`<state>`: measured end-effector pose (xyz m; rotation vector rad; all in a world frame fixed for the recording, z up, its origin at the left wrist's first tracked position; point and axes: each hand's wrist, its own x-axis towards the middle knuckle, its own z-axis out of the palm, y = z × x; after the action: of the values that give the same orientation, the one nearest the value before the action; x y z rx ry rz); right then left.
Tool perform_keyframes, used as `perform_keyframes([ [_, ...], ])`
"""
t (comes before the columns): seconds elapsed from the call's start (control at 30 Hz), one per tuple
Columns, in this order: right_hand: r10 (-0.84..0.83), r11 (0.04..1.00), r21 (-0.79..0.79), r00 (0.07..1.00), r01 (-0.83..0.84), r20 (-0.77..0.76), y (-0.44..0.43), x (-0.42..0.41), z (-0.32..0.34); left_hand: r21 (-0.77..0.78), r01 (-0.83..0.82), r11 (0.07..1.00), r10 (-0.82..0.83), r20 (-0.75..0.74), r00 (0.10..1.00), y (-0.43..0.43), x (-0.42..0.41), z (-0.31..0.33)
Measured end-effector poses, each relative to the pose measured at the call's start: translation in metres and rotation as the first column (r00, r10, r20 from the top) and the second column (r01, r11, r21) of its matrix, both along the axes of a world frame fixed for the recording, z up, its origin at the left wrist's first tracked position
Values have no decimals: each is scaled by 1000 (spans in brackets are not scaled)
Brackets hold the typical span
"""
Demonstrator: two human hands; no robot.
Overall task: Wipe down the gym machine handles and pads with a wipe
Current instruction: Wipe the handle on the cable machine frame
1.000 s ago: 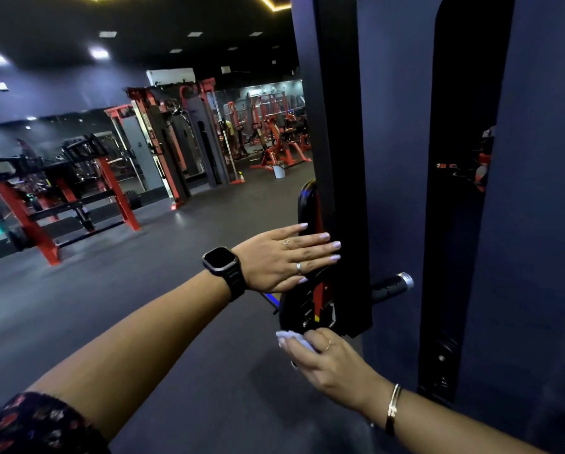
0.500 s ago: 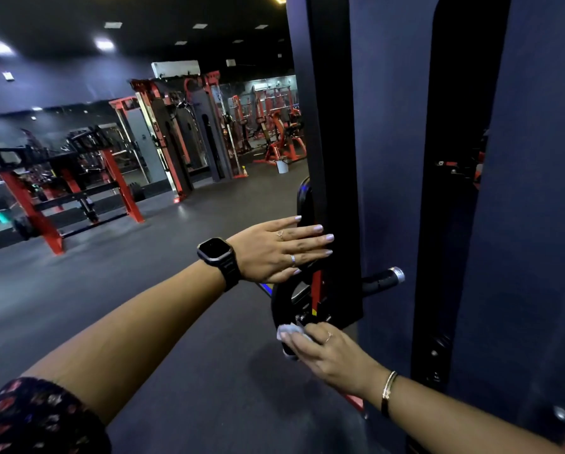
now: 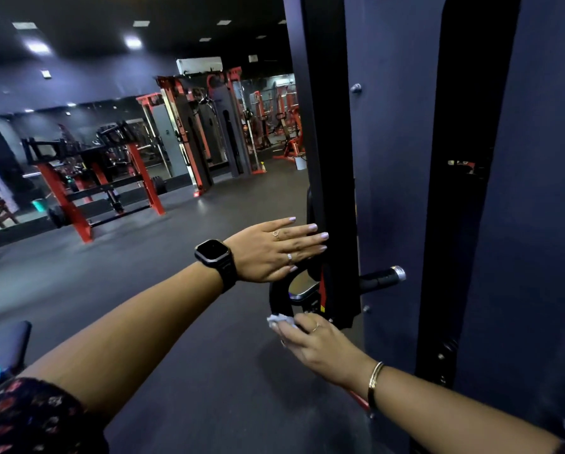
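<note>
A dark gym machine with a tall black upright (image 3: 327,152) stands right in front of me. A curved black handle loop (image 3: 278,296) hangs at its lower left edge. My right hand (image 3: 317,345) holds a small white wipe (image 3: 279,321) pressed against the bottom of that loop. My left hand (image 3: 274,250) lies flat with straight fingers on the upper part of the loop, its fingertips at the upright. A short black grip with a silver end cap (image 3: 384,279) sticks out to the right of the upright.
Dark panels (image 3: 536,224) of the machine fill the right side. Open dark rubber floor (image 3: 143,273) spreads to the left. Red and black racks (image 3: 87,185) and cable stations (image 3: 202,132) stand along the far mirrored wall. A padded bench corner (image 3: 2,348) shows at lower left.
My right hand with the wipe has slid up and left along the bottom of the handle loop. The view has tilted, so more of the loop shows. My left hand has stayed flat in place.
</note>
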<state>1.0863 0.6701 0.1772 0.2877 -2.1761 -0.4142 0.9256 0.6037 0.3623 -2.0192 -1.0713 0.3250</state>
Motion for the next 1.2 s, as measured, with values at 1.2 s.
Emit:
perform_keyframes([
  [1.2, 271, -554, -800, 959, 229, 87, -18, -1, -27, -5, -300, 954, 297, 167, 940, -42, 23, -41],
])
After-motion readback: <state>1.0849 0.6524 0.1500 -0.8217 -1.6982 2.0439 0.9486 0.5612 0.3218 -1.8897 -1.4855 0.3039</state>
